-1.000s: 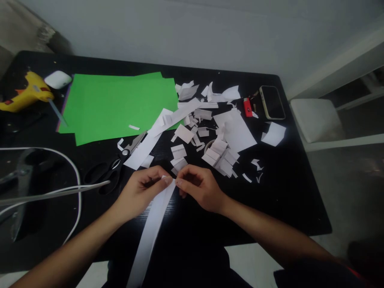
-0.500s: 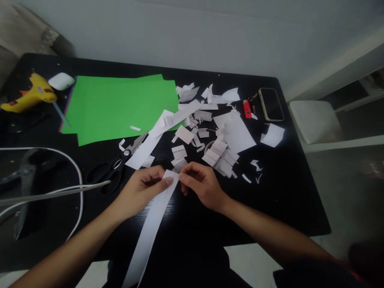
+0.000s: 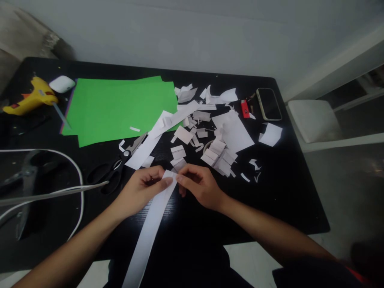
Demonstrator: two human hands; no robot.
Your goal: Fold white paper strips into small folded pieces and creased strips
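Note:
A long white paper strip (image 3: 147, 238) runs from my fingers down toward my lap, over the near table edge. My left hand (image 3: 141, 192) pinches its upper end, thumb on top. At the strip's right edge, my right hand (image 3: 201, 186) closes thumb and finger on the same end. Black-handled scissors (image 3: 117, 164) lie left of my left hand, with another white strip (image 3: 147, 148) beside their blades. Just beyond my hands, small folded paper pieces (image 3: 178, 152) lie on the table, and a pile of more pieces (image 3: 219, 156) covers part of a round object.
Green sheets (image 3: 123, 106) lie at the back left beside a yellow glue gun (image 3: 42, 96) and a white case (image 3: 62, 84). A white cable (image 3: 79, 172) loops at the left. A red lighter (image 3: 245, 109) and a phone (image 3: 269, 104) rest at the back right, near paper scraps (image 3: 255, 164).
Both hands keep their hold on the strip's end. My right hand has shifted very slightly left; the view has moved a little.

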